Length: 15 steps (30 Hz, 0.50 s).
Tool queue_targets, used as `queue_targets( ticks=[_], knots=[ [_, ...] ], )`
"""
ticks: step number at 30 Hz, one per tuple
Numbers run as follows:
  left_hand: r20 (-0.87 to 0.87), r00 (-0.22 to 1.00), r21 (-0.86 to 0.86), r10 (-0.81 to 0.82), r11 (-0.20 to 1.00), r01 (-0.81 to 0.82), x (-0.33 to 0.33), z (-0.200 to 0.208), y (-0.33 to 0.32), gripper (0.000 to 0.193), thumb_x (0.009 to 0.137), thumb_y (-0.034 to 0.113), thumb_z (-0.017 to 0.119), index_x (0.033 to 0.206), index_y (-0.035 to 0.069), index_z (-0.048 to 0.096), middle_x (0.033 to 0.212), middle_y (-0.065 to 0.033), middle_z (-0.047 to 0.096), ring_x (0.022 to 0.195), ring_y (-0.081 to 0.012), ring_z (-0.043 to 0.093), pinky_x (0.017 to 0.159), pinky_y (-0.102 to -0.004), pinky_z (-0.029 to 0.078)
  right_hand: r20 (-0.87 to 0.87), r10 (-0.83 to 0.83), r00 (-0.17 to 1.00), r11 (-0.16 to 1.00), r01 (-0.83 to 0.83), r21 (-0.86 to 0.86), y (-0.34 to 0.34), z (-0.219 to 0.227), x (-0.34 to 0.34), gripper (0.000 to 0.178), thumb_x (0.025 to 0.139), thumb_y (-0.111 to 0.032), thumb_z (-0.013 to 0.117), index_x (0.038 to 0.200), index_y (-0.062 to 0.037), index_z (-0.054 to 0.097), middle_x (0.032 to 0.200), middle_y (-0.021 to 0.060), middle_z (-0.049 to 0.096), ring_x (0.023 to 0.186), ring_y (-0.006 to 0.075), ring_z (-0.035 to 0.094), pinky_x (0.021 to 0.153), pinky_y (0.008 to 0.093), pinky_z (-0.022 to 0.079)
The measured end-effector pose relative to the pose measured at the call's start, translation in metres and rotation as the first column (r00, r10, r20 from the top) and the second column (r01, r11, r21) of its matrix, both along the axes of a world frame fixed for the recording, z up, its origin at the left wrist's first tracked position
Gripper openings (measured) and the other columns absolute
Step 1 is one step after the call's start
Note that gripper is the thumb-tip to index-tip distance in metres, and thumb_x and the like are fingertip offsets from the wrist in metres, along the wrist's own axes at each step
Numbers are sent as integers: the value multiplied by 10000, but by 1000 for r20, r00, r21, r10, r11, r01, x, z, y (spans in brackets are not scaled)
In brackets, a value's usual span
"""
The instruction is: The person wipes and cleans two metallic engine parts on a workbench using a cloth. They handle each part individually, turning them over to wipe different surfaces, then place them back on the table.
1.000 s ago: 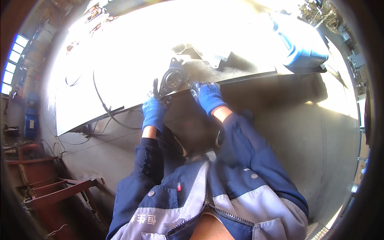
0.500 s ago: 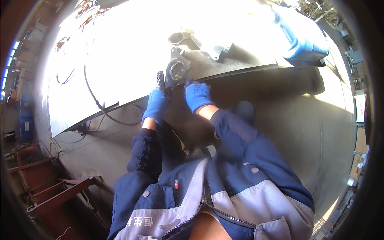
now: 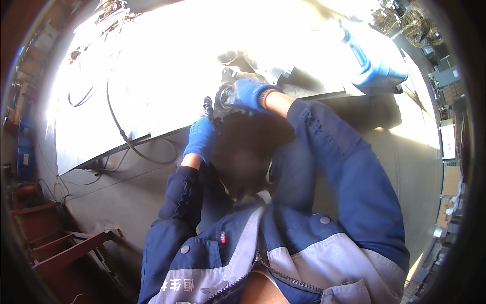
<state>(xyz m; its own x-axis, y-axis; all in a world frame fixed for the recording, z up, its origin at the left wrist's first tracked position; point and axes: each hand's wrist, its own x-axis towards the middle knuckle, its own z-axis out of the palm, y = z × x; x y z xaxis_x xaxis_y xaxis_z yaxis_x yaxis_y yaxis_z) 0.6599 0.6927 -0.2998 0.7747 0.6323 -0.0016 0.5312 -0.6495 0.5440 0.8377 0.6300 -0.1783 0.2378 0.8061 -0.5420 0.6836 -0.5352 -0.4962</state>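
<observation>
A grey metal casting (image 3: pixel 227 76) with a round opening and a pointed flange stands at the near edge of the bright worktable (image 3: pixel 167 76). My left hand (image 3: pixel 203 133), in a blue knit glove with dark fingertips, grips the casting's left side with the thumb up along it. Across the opening from the right lies my right hand (image 3: pixel 249 94), in a matching blue glove. Its fingertips are at the ring and hidden, so whether they pinch anything does not show. A second metal part (image 3: pixel 229 57) with a round mouth sits just behind, washed out by glare.
A blue plastic jug (image 3: pixel 377 66) stands at the table's right end. A dark hose (image 3: pixel 117 119) hangs over the near edge at left. Red-brown metal frames (image 3: pixel 71 248) are on the floor at lower left. A round wire fan guard (image 3: pixel 421 23) shows at far right.
My right hand has moved up and left, from beside the casting's lower right onto its round opening. My left hand stays at the casting's left side.
</observation>
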Motion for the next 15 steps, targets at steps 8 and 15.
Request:
queue_targets(
  ticks=[8,15],
  knots=[
    [37,999,-57,3,998,-1,-4,3,-2,747,854,124,583,1478,43,182,802,-292,628,699,-454,620,610,-499,471,786,92,611,949,-292,116,-26,-77,34,211,928,-179,463,1057,-124,621,827,126,695,735,313,685,639,446,526],
    [-40,995,-19,89,996,-89,3,-4,1,720,880,218,569,1473,42,203,824,-290,635,730,-458,629,628,-512,485,647,-144,749,974,-7,225,-48,-129,-34,220,906,-199,478,971,-66,640,840,175,688,777,345,683,690,480,528]
  ],
)
